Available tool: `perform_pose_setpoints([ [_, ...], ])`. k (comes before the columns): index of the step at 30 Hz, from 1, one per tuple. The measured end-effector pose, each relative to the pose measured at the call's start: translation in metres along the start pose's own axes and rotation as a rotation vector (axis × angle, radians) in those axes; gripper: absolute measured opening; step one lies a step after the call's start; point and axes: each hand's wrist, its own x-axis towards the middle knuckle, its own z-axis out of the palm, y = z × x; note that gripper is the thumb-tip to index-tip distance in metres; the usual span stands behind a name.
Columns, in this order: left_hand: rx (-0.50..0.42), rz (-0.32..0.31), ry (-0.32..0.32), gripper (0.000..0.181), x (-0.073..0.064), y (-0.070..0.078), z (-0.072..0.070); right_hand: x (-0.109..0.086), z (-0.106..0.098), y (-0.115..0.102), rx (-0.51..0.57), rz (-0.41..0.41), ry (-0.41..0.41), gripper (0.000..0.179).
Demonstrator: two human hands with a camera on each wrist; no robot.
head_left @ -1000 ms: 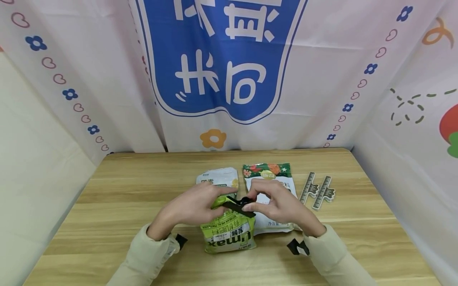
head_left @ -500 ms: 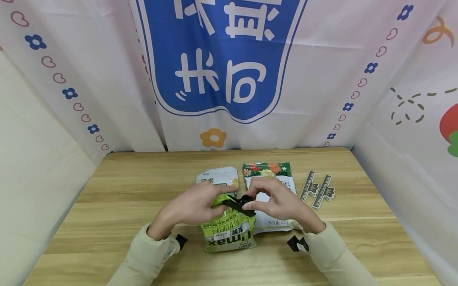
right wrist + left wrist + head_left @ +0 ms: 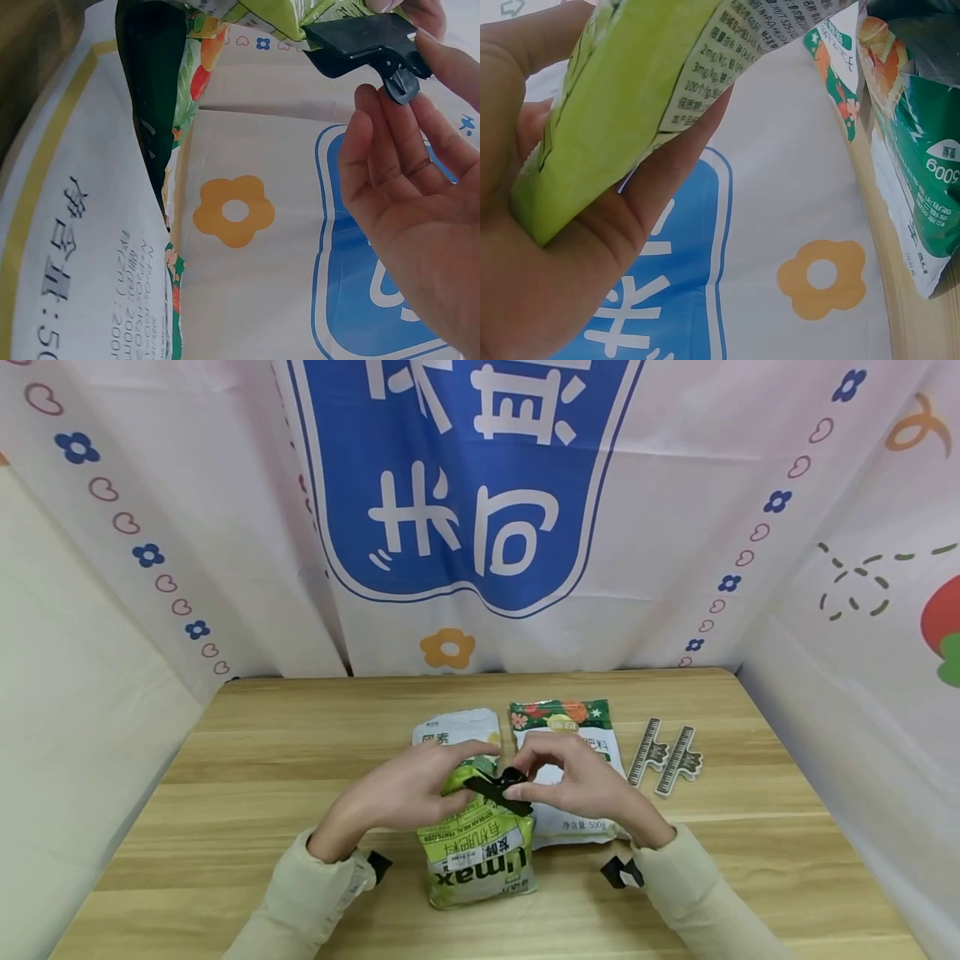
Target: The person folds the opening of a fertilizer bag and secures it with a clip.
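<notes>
White fabric backdrop [image 3: 660,518] with a blue lettered panel [image 3: 465,464] hangs beyond a wood-grain surface [image 3: 255,768]. From the left, a person's left hand [image 3: 401,789] extends from a cream sleeve [image 3: 300,897], its grip closed on the top of a lime-green plastic bag [image 3: 480,868], thumb and fingers on opposite sides. Farther away, partly hidden by that hand, lies a white printed plastic bag [image 3: 459,725]. Centrally, the green bag has its large print upside down; a wide black clip [image 3: 497,796] crosses its top, though how firmly it bites cannot be told. Right of this, the right hand [image 3: 581,783] has a narrow grip, pinching the clip between thumb and fingers. Beneath that hand lies a white plastic pouch [image 3: 573,831] with a green, flower-printed top. Far right, two pale ruler-patterned clips [image 3: 678,762] lie just beside each other.
</notes>
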Motion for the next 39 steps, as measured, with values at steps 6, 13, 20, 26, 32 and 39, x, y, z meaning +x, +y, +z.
perform_pose_setpoints([
  [6, -0.030, -0.008, 0.021, 0.048, -0.001, 0.001, 0.000, -0.002, 0.002, 0.004, 0.016, -0.006, 0.020, 0.013],
  [13, 0.013, 0.017, 0.034, 0.034, 0.001, 0.001, 0.001, -0.006, 0.001, 0.006, 0.062, 0.118, -0.049, 0.031],
  [20, 0.009, 0.027, 0.036, 0.032, 0.000, 0.000, 0.001, -0.019, 0.006, 0.020, 0.145, 0.255, -0.094, 0.062],
  [26, 0.011, 0.037, 0.041, 0.032, 0.000, 0.001, 0.001, -0.036, 0.022, 0.024, 0.195, 0.344, -0.122, 0.066],
  [32, 0.018, 0.048, 0.051, 0.030, -0.002, 0.003, 0.001, -0.046, 0.042, 0.024, 0.224, 0.358, -0.159, 0.080],
  [39, 0.040, 0.052, 0.047, 0.029, -0.005, 0.010, 0.001, -0.050, 0.053, 0.027, 0.193, 0.364, -0.162, 0.075],
])
